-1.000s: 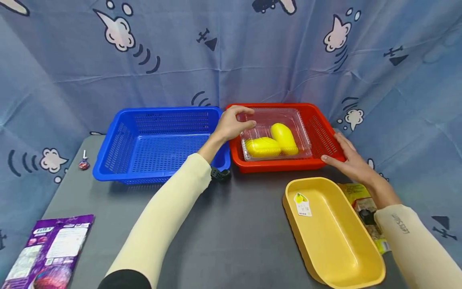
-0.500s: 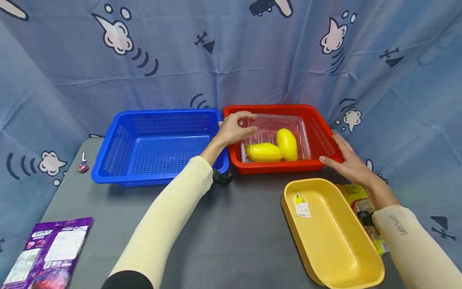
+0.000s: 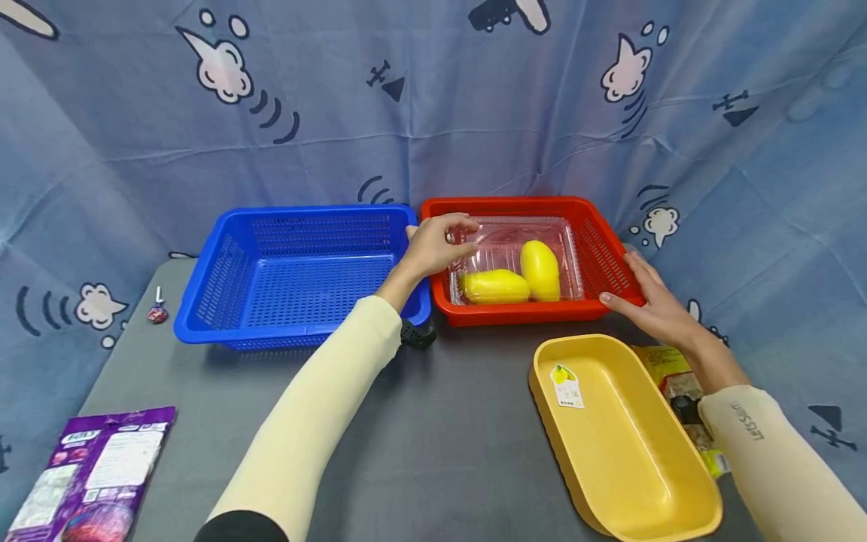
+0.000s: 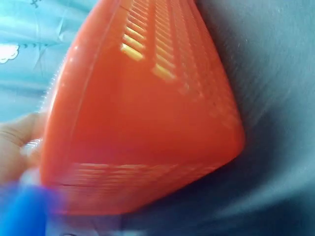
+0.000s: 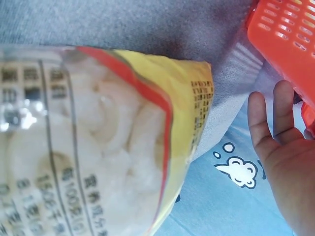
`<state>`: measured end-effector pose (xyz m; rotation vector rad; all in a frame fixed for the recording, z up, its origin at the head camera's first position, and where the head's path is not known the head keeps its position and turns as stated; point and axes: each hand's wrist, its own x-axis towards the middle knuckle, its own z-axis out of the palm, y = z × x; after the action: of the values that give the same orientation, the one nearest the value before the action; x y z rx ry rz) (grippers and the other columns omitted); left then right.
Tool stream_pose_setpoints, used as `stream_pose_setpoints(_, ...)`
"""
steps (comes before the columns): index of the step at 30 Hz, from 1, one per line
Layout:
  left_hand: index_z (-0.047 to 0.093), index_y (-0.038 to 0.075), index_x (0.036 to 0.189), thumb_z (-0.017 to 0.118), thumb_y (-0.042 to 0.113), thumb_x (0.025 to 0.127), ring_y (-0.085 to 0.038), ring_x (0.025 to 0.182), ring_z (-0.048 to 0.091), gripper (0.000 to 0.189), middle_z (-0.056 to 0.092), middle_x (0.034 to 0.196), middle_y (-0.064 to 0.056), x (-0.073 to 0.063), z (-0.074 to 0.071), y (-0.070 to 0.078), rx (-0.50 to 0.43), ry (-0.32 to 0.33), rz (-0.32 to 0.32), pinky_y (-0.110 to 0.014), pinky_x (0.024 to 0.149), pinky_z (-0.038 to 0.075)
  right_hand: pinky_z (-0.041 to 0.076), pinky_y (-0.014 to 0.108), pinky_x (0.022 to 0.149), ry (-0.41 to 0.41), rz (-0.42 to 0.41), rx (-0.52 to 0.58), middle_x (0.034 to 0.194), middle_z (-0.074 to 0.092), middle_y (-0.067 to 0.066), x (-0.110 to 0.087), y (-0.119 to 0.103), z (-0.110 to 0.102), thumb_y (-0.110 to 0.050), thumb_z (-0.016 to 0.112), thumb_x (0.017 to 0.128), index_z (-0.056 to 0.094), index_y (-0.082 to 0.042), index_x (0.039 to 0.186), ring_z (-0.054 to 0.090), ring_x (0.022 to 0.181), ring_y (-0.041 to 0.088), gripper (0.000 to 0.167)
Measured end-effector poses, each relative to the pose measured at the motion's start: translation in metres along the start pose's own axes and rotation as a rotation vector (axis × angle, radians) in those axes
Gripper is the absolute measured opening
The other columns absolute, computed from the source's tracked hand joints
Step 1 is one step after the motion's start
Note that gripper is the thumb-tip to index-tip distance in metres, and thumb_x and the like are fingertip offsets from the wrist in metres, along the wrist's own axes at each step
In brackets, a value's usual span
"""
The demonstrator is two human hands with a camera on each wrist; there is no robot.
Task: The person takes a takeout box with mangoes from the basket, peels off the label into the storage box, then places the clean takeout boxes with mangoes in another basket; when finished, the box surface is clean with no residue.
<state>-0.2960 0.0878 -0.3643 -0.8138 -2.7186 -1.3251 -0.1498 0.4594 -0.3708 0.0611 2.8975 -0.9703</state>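
Observation:
My left hand point(image 3: 440, 245) has its fingers and thumb curled round the left end of a clear plastic container point(image 3: 501, 229). Two smooth yellow mango-shaped fruits point(image 3: 539, 269) show through its lid. The container sits in the red basket point(image 3: 596, 290). In the left wrist view, part of the left hand point(image 4: 17, 147) appears behind the red basket's rim; its fingertips are hidden. At the red basket's right end, my right hand point(image 3: 667, 312) rests against the rim with fingers extended. In the right wrist view, its straight fingers point(image 5: 283, 108) reach toward the basket.
A blue basket point(image 3: 305, 331) stands left of the red one. A yellow tray point(image 3: 623, 436) lies in front, beside a yellow-and-red food bag point(image 3: 667, 369) under the right arm. At left are a purple packet point(image 3: 108, 474) and a lollipop point(image 3: 157, 309). A patterned curtain point(image 3: 474, 98) hangs behind.
The clear container has settled lower into the red basket, with the left hand moving down along with it. The fruits inside have shifted slightly. The right hand stays at the basket's right rim.

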Motion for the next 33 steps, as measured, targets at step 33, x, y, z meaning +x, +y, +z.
stream_pose_setpoints(33,0.071,0.034,0.126,0.07,0.038,0.095,-0.024,0.151,0.032,0.031,0.055,0.153,0.008,-0.0054,-0.001,-0.0085,0.108,-0.018,-0.054,-0.06,0.116,0.005,0.026,0.078,0.109,0.002,-0.002,0.006,0.173,-0.016,0.005,-0.0018,0.0012,0.0017,-0.047,0.063,0.097,-0.006,-0.021,0.164,0.014,0.151,0.052,0.099)
